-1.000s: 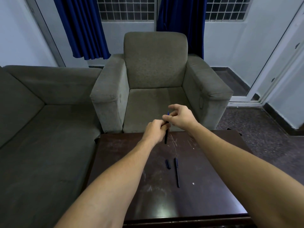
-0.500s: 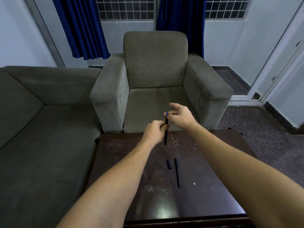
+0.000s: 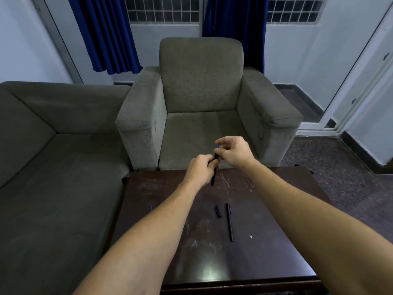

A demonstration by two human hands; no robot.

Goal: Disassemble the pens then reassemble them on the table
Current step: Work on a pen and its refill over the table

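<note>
Over the far edge of the dark wooden table (image 3: pixel 276 241), my left hand (image 3: pixel 200 170) grips the barrel of a dark pen (image 3: pixel 214 177) that hangs nearly upright. My right hand (image 3: pixel 235 152) pinches the pen's upper end, where a small blue tip (image 3: pixel 217 145) shows above the fingers. A second dark pen (image 3: pixel 229 222) lies on the table nearer to me, pointing away from me. A short dark pen cap (image 3: pixel 217 211) lies just left of it. Both lie apart from my hands.
A grey armchair (image 3: pixel 202 81) stands right behind the table. A grey sofa (image 3: pixel 53 167) runs along the table's left side. Blue curtains (image 3: pixel 106 35) hang at the back wall. The table's near edge is at the bottom of the view.
My right hand's fingers have shifted on the pen's top and the blue tip now shows above them. Both hands stay in the same place. The pen and cap on the table have not moved.
</note>
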